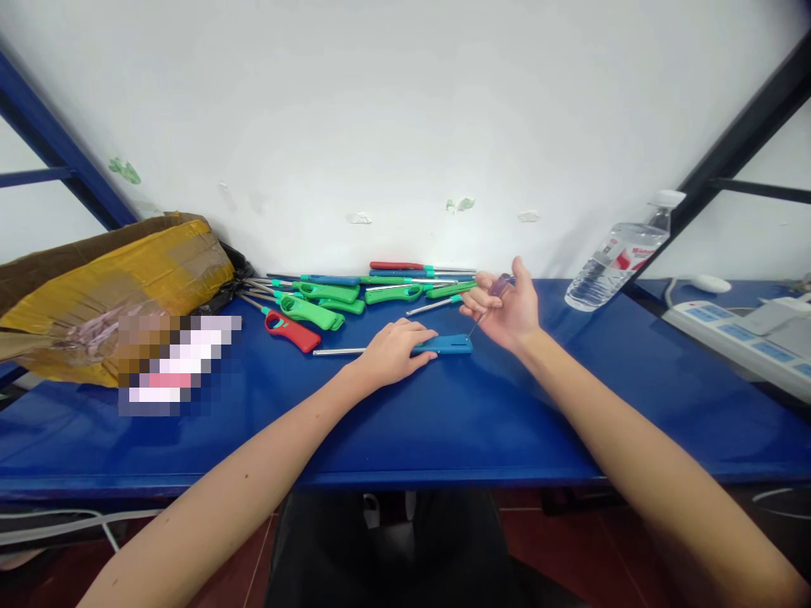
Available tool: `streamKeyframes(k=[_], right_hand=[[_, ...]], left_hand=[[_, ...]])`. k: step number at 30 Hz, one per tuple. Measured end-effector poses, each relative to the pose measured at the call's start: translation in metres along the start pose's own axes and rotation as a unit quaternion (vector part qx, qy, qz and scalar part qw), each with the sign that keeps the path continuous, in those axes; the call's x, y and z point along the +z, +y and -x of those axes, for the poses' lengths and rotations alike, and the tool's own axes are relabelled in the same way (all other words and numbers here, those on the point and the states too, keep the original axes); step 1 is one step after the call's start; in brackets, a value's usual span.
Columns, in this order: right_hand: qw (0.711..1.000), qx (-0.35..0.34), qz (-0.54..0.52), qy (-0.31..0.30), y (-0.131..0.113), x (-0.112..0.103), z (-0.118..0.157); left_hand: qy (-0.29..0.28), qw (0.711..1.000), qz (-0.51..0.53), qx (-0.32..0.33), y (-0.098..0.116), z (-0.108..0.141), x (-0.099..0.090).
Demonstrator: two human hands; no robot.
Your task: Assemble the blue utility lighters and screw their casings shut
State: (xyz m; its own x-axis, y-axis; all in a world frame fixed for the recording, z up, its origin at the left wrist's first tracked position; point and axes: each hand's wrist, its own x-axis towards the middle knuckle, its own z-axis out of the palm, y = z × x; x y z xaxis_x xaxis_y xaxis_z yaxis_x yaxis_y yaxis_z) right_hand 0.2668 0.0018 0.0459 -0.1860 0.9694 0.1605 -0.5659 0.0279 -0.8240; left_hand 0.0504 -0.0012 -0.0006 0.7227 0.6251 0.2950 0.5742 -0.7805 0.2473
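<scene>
A blue long-necked lighter [451, 344] lies on its side on the blue table, its metal barrel pointing left. My left hand [394, 350] is wrapped over its middle and presses it against the tabletop, hiding the trigger area. In my right hand [512, 308], palm turned up, is a screwdriver [500, 285] with a purple see-through handle. Its thin shaft slants down to the right end of the lighter, and the tip appears to touch there. Behind both hands lie several more lighters, among them a green one [310, 312] and a red one [292, 331].
A taped cardboard box [120, 279] leans at the left. Near the right frame post a water bottle [617, 257] stands tilted in view. A white power strip [741, 338] lies at the far right. The white wall [405, 127] closes off the table's back edge.
</scene>
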Motion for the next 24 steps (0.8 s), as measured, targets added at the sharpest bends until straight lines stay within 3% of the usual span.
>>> streamKeyframes(k=[13,24], right_hand=[[1.0,-0.013,-0.022,-0.006,0.0033,0.0001,-0.0006],[0.999,0.036,-0.014,-0.011,0.0024,-0.0006,-0.0033]], left_hand=[[-0.001,1.0,-0.003,0.001,0.0007,0.0,-0.0008],[-0.003,1.0,-0.002,-0.001,0.0012,0.0004,-0.0013]])
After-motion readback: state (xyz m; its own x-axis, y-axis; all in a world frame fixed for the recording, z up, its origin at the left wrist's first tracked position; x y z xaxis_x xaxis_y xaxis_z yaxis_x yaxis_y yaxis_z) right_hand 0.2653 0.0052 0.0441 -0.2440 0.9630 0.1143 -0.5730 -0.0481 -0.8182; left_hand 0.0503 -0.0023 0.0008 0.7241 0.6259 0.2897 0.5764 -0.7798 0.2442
